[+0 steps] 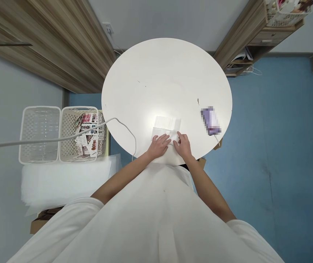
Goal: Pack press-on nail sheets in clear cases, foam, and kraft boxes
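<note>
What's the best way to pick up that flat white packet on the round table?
Probably by its far edge. The white packet lies flat on the table, so there is nothing to wrap fingers around. The left hand and right hand press its near end, while the far edge is free. Slide fingertips under that edge from the far side and pinch it with a thumb on top.

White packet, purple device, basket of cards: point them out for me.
White packet [166, 126]: head view, on its bare top half above the hands.
Purple device [210, 121]: head view, on its blurred middle.
Basket of cards [68, 126]: head view, on its bare mesh floor.
</note>
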Demonstrator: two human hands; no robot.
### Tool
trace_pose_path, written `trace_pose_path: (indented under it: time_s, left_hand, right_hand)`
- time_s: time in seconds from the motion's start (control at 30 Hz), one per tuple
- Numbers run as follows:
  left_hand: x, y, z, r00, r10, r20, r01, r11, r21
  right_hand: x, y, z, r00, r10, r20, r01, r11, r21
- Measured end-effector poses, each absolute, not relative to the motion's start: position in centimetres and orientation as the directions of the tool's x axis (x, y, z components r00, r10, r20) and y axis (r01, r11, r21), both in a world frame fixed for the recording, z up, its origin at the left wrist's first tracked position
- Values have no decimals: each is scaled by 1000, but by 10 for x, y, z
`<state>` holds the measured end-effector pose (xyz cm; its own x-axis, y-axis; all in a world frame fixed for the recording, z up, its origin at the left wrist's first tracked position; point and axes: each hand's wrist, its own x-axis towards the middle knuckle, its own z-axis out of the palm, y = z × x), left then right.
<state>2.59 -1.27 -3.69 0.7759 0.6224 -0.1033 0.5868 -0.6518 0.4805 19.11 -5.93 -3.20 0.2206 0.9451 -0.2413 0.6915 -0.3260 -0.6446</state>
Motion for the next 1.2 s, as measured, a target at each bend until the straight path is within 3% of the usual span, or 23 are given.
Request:
trace_pose_path:
  time_s: [0.2, 0.27, 0.37, 0.43, 0.5, 0.63, 0.77, 0.93, 1.07, 1.2]
  left_hand:
    - [23, -13, -35, 780, 612, -127, 576, -623, 529]
    - [18, -15, -34, 715, 685, -143, 633, -546, 548]
    - [5, -21, -33, 376, 901, -214, 809, -207, 550]
    - [-3, -25, -35, 112, 945, -306, 829, 81, 554]
    - [-9, -28, -36, 10, 917, -398, 767, 248, 592]
    - [-9, -26, -38, -7, 860, -510, 534, 435, 725]
    - [-11, -20, -34, -95, 746, -659, 299, 653, 696]
    - [-27, -22, -31, 88, 683, -725, 239, 692, 681]
    - [-33, -26, -34, 89, 747, -659, 230, 628, 743]
    - [-30, -24, -35, 58, 830, -555, 314, 513, 799]
  right_hand:
    - [188, -60, -33, 35, 946, -321, 876, -183, -446]
    - [182, -54, -32, 29, 933, -359, 891, -186, -414]
    - [174, -48, -29, 33, 918, -394, 901, -198, -385]
    - [170, -46, -28, 33, 912, -408, 899, -206, -387]
    - [168, -46, -29, 33, 908, -417, 891, -216, -400]
    - [164, -46, -31, -2, 905, -424, 870, -208, -448]
    - [159, -51, -32, -61, 906, -419, 849, -174, -499]
    - [156, -57, -31, -70, 897, -436, 818, -198, -540]
    - [162, -54, -29, -93, 885, -455, 742, -243, -624]
    - [165, -50, -30, -121, 880, -459, 768, -210, -605]
